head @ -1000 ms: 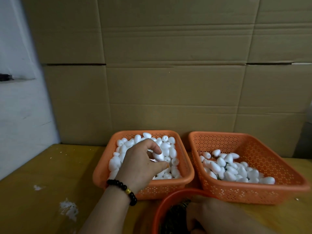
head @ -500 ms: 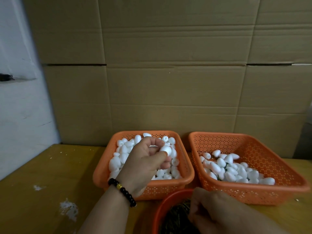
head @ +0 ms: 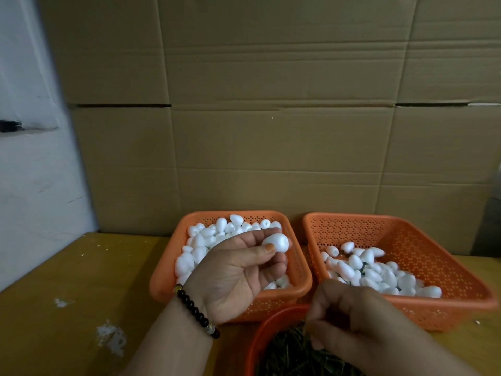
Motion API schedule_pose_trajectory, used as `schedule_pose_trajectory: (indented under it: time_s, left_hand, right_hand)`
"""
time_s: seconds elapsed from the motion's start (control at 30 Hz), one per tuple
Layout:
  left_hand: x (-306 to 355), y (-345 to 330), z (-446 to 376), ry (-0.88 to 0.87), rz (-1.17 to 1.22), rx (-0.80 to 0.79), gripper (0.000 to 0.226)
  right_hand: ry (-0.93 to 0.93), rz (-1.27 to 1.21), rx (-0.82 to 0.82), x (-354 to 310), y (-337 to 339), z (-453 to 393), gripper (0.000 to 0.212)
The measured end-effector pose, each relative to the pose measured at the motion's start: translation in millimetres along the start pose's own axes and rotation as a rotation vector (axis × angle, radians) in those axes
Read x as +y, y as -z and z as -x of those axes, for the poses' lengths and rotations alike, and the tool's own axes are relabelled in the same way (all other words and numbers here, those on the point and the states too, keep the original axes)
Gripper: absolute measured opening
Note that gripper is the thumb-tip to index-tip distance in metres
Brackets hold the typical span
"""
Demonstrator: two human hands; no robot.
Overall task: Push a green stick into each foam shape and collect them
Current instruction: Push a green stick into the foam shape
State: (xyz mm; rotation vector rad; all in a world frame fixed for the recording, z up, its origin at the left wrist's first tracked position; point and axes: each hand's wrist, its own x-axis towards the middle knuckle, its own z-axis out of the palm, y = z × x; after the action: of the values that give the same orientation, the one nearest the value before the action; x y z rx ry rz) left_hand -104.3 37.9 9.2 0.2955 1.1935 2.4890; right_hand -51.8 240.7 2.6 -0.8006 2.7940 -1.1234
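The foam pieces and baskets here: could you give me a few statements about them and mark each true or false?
1. The left hand pinches one foam shape. True.
2. The left basket is empty. False: it is full of foam shapes.
3. The right hand is over the red bowl of green sticks. True.
4. The right basket holds more foam than the left one. False: it holds fewer.

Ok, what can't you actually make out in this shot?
Head view only:
- Right hand: blurred, so whether its curled fingers pinch a stick is unclear.
- Red bowl of green sticks: cut off by the bottom edge.
- Left basket: left hand, holding a foam shape, hides its middle.
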Motion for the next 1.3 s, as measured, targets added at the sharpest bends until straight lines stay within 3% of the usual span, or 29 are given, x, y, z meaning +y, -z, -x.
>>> schedule_pose_trajectory:
  time_s: [0.17, 0.37, 0.47, 0.53, 0.63, 0.83, 1.3]
  left_hand:
    - [1, -4, 2, 0.034, 0.045, -0.044, 0.017]
    - [-3, -9, 4, 0.067, 0.122, -0.089, 0.021]
    - [-6, -12, 4, 0.054, 0.135, -0.087, 0.027]
    - [-7, -13, 3, 0.041, 0.125, -0.096, 0.039]
    - [-9, -14, 3, 0.030, 0.112, -0.098, 0.037]
    - [-10, -15, 4, 0.027, 0.125, -0.139, 0.031]
    - [-15, -16, 1, -0.035, 0.086, -0.090, 0.025]
  right_hand:
    - [0.007, -0.353, 0.108, -5, 1, -1, 0.003]
    - [0.011, -0.815, 0.241, -4, -2, -5, 0.008]
    - [0.001, -1.001, 0.283, -2, -6, -8, 0.035]
    - [0.025, -0.988, 0.358, -1, -8, -10, 0.052]
    - [0.083, -0.936, 0.471, -1, -8, -11, 0.057]
    - [0.108, -0.689, 0.650, -2, -8, -8, 0.017]
    - [0.101, -0.477, 0.700, -7, -10, -6, 0.014]
